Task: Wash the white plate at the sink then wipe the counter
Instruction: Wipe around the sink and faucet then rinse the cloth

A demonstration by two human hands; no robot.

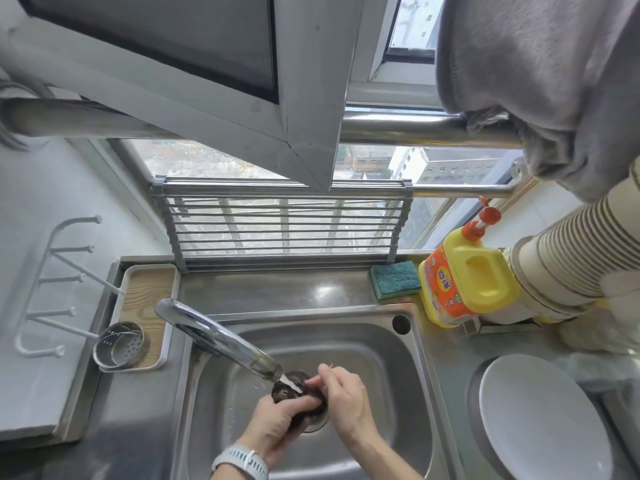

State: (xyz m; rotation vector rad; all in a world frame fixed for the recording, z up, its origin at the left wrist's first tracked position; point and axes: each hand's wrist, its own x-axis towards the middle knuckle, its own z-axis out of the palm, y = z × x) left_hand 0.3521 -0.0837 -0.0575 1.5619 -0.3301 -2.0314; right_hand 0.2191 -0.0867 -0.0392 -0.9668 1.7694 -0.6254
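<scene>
Steel sink occupies the centre of the view, its basin set into a steel counter that runs along both sides. White plate lies flat on the counter to the right of the basin, well apart from both hands and not yet under the water. Judged from its look, the plate is stiff ceramic, moderately heavy, fragile against steel and slippery once wet or soapy; take hold at the rim with the thumb on top and the fingers beneath, and keep it low over the basin. Yellow detergent bottle stands behind the basin's right corner, just beside a green sponge that lies on the ledge. Tap reaches from the left rim over the drain and runs a thin stream of water. Left hand, with a pale watch band at the wrist, is curled around a dark scrubbing pad and holds it under the stream. Right hand pinches the pad's far side between thumb and fingertips. The pad appears soft and soaked. By this evidence the step in hand is wetting or rinsing the pad; washing the plate and wiping the counter remain to be done.
</scene>
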